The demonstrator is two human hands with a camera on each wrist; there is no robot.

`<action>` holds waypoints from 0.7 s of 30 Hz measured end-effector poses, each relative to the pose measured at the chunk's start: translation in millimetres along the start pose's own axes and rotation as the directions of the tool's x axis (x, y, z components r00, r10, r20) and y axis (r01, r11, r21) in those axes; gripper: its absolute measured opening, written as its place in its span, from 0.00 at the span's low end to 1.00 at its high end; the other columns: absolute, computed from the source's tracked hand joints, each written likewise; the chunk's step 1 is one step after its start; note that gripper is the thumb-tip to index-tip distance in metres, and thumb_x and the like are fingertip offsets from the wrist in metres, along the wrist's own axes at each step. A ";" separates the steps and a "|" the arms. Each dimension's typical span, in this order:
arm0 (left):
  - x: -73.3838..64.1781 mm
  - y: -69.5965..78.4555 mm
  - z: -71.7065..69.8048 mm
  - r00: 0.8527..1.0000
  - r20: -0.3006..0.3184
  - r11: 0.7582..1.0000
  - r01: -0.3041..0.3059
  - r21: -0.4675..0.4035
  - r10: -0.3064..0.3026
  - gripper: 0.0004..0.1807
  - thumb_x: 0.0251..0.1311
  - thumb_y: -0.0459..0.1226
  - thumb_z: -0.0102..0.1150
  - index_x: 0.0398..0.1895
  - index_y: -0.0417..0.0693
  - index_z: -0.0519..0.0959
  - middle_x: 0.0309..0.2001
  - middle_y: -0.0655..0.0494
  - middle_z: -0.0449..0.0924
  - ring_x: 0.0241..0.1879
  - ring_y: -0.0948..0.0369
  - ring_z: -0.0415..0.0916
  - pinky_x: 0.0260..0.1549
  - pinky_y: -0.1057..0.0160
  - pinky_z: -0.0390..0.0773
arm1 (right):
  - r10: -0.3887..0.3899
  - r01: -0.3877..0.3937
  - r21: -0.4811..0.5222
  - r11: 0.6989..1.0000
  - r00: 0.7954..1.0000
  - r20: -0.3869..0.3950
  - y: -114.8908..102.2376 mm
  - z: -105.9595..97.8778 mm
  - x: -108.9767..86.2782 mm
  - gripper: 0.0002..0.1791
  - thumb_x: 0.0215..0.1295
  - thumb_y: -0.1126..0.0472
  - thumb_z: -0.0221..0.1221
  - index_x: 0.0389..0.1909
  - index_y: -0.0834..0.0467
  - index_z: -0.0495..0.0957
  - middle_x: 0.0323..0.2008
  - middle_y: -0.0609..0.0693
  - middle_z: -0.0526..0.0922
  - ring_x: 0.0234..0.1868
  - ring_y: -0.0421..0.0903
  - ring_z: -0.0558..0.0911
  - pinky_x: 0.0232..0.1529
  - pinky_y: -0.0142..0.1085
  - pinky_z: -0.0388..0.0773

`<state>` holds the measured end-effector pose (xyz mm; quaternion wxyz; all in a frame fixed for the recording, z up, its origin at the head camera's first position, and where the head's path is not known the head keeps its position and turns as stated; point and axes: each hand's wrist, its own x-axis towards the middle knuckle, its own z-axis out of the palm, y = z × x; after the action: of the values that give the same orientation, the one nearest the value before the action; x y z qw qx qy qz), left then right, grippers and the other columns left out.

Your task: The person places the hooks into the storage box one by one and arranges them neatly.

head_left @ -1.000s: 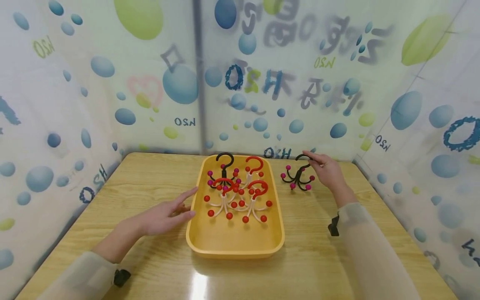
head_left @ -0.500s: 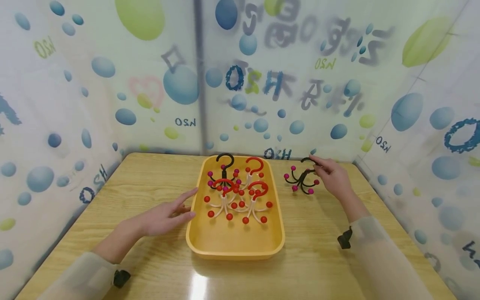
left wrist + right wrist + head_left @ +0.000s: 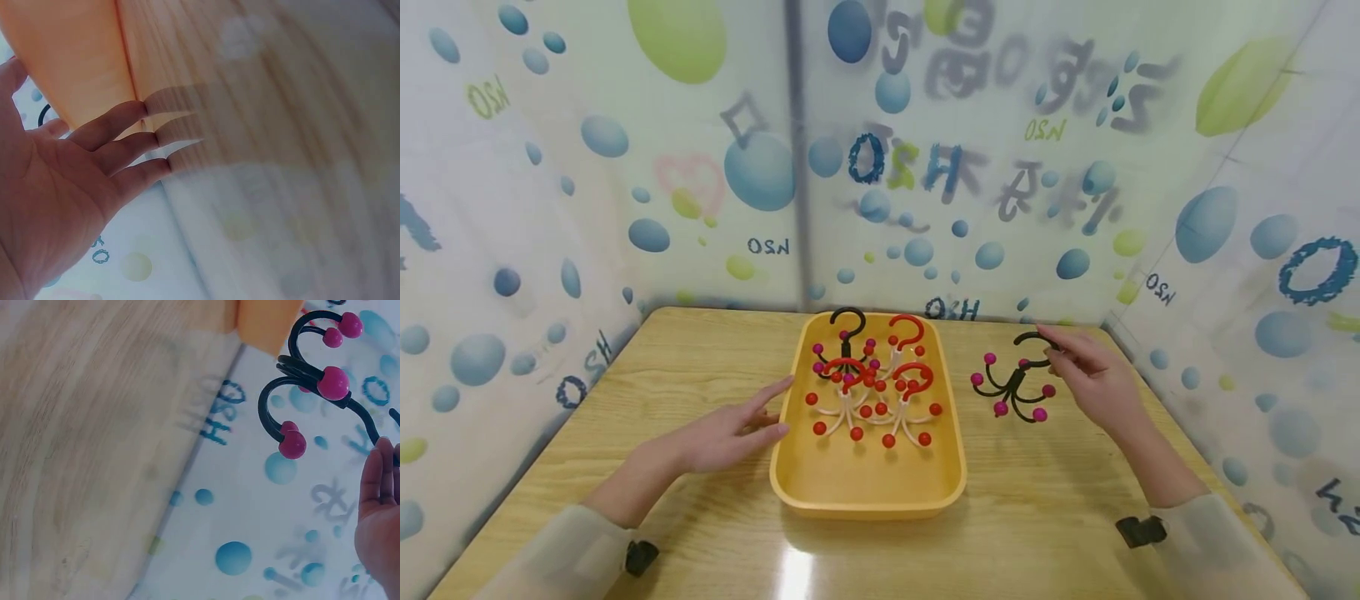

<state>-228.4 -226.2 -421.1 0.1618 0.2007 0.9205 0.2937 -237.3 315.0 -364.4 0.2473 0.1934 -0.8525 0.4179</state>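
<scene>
Between the fingertips of my right hand (image 3: 1097, 387) is the hook end of a black multi-armed hook hanger (image 3: 1017, 382) with pink ball tips. It hangs tilted above the table, right of the yellow tray (image 3: 868, 505). The right wrist view shows the hanger's arms and pink balls (image 3: 333, 383) spreading away from the hand (image 3: 381, 512). My left hand (image 3: 722, 437) has its fingers extended, with index finger and thumb against the tray's left side. In the left wrist view, that palm (image 3: 62, 181) lies beside the orange-looking tray wall (image 3: 69, 56).
Inside the tray, a black hanger (image 3: 846, 348) stands at the back left. Three red-hooked hangers with white arms and red balls, such as the front right one (image 3: 904, 408), stand close together around it. Patterned curtains (image 3: 700, 250) enclose the wooden table (image 3: 700, 533).
My right hand has drawn the black hanger toward me and slightly right, away from the back curtain. The left hand and the tray have stayed put.
</scene>
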 end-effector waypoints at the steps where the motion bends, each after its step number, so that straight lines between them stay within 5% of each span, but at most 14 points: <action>1: -0.2 0.0 0.0 1.000 0.000 1.000 -0.001 -0.001 0.001 0.45 0.82 0.65 0.49 0.92 0.70 0.44 0.73 0.38 0.81 0.73 0.36 0.77 0.74 0.27 0.70 | -0.004 0.004 0.012 1.000 1.000 -0.001 -6.2 -2.0 -3.0 0.21 0.79 0.71 0.62 0.68 0.58 0.85 0.39 0.41 0.85 0.34 0.35 0.78 0.33 0.23 0.77; 11: -1.2 0.2 -0.1 1.000 0.002 1.000 0.001 0.001 -0.001 0.43 0.83 0.62 0.49 0.92 0.68 0.44 0.73 0.38 0.80 0.73 0.35 0.77 0.74 0.27 0.70 | -0.157 0.156 0.061 0.986 0.987 0.019 -58.8 -5.9 -19.7 0.23 0.72 0.79 0.63 0.64 0.62 0.87 0.39 0.41 0.86 0.40 0.36 0.77 0.34 0.26 0.77; 21: 0.1 -0.3 0.5 1.000 0.007 1.000 0.007 -0.006 -0.007 0.45 0.81 0.65 0.49 0.92 0.70 0.44 0.73 0.38 0.80 0.74 0.35 0.76 0.74 0.26 0.69 | -0.257 0.232 0.192 0.953 0.960 0.113 -91.3 21.1 -25.7 0.27 0.67 0.83 0.64 0.63 0.62 0.87 0.47 0.43 0.89 0.45 0.39 0.80 0.40 0.26 0.81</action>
<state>-228.4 -226.1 -421.6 0.1668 0.1980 0.9197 0.2953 -173.2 248.5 -334.2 0.2199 0.3470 -0.7963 0.4440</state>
